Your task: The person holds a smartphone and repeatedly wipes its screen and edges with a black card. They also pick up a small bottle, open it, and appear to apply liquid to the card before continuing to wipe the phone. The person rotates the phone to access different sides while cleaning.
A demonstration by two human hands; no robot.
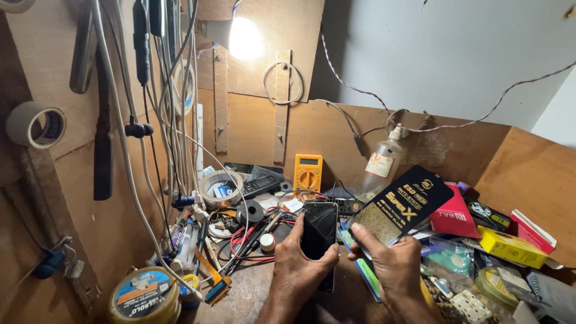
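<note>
Smartphone (319,231), black, screen dark and glossy, upright in my left hand (298,261): thumb across its lower right edge, fingers wrapped behind, palm closed firmly around the lower half. Landmark for everything else is the yellow multimeter (308,173) standing against the plywood back wall. The phone sits just below and slightly right of that multimeter, over the cluttered bench. My right hand (393,264), farther right and lower than the multimeter, pinches a flat black packet (401,205) with yellow print by its bottom corner, thumb on the face, fingers behind; the packet tilts up and rightward, its near corner just beside the phone but not touching it that I can tell. Right of the multimeter, a clear plastic squeeze bottle (382,167) leans against the wall. Left of the multimeter, a roll of tape (221,188) lies on the bench, with a tangle of red and black leads (255,240) below it. Far left and lower, a round yellow tin (145,296) sits at the bench edge. Well right of the multimeter, a pink box (454,215) and a yellow box (510,246) lie among loose packets. White and black cables (162,108) hang down the left wall panel.
</note>
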